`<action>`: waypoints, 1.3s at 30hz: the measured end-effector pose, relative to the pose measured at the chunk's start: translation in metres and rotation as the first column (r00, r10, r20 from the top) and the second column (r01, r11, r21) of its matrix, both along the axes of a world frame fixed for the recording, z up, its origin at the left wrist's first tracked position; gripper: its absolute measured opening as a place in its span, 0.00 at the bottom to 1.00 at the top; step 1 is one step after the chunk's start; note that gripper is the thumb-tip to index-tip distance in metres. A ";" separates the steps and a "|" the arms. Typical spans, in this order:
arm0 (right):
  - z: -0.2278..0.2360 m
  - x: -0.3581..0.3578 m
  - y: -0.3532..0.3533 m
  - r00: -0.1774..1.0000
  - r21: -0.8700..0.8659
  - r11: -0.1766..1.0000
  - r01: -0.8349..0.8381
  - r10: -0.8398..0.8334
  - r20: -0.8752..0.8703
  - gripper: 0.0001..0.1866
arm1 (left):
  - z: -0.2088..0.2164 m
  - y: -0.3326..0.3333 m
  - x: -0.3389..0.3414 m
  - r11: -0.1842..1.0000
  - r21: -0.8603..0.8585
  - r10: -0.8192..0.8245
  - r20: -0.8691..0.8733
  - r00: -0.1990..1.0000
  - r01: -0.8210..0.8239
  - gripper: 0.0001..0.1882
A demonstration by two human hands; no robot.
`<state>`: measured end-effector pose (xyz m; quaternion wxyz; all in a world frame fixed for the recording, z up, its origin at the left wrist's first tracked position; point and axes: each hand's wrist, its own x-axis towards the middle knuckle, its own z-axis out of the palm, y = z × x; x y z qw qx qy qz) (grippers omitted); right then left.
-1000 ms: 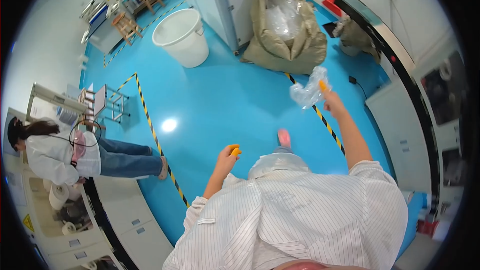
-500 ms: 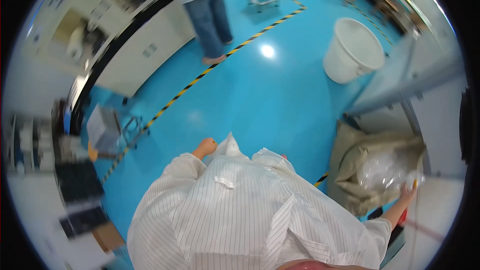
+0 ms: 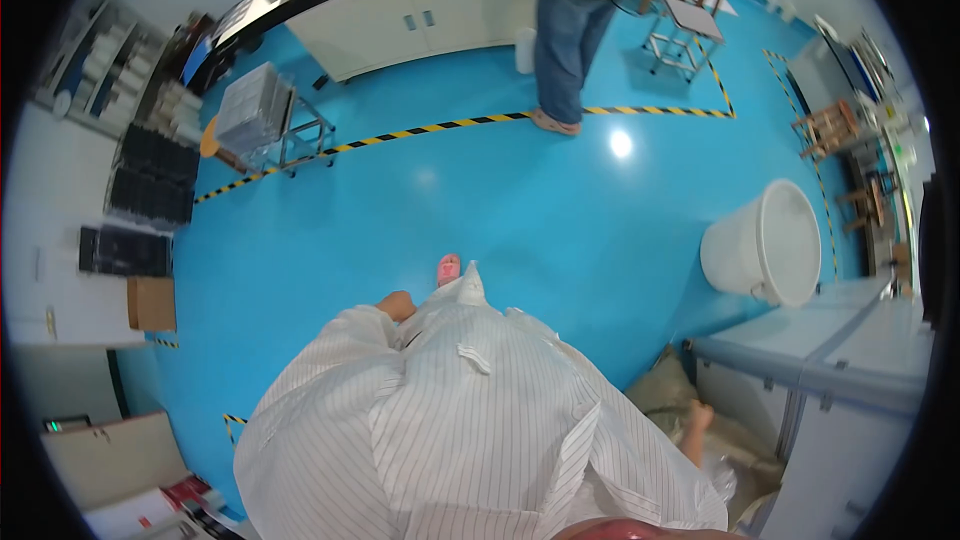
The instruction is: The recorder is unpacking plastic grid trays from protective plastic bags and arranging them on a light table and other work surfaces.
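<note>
My left hand (image 3: pixel 398 306) hangs in front of me on the left, beside the white pinstriped coat (image 3: pixel 430 410) I wear. Its fingers are curled in and nothing shows in them. Out to the right, my right hand (image 3: pixel 702 414) is held in front of an open woven sack (image 3: pixel 664 386), its fingers drawn together. Nothing shows in it, and whether it touches the sack I cannot tell. Clear plastic (image 3: pixel 722 478) shows by the sack, below my right forearm. One pink slipper (image 3: pixel 449 268) sticks out ahead of the coat's hem.
A large white bucket (image 3: pixel 765 245) stands right. Beside the sack is a pale cabinet (image 3: pixel 740 405). Ahead, a person (image 3: pixel 570 40) stands by a black-topped bench (image 3: pixel 410 15). Grey boxes on a wheeled cart (image 3: pixel 255 110) and black crates (image 3: pixel 150 175) stand left. Striped tape (image 3: pixel 440 126) crosses the floor.
My view has turned rightward-to-left, so the person, bench and bucket sit further right. My right hand has come away from the clear plastic. My left foot has come into view.
</note>
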<state>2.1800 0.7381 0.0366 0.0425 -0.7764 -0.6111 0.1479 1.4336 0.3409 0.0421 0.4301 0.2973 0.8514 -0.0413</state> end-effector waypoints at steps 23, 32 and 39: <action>0.095 -1.083 0.033 0.045 -0.023 0.039 -0.999 0.929 -0.367 0.16 | -0.079 -0.104 -0.237 0.961 0.105 0.268 -0.120 0.956 -0.257 0.09; 0.079 -1.363 0.222 0.378 0.074 0.397 -0.915 0.906 -0.189 0.24 | -0.142 -0.006 -0.267 0.755 0.051 0.656 -0.037 0.754 -0.654 0.11; 0.072 -1.542 0.419 0.492 0.076 0.497 -0.864 0.867 -0.076 0.26 | -0.079 0.164 -0.397 0.819 -0.015 0.573 0.073 0.816 -0.574 0.12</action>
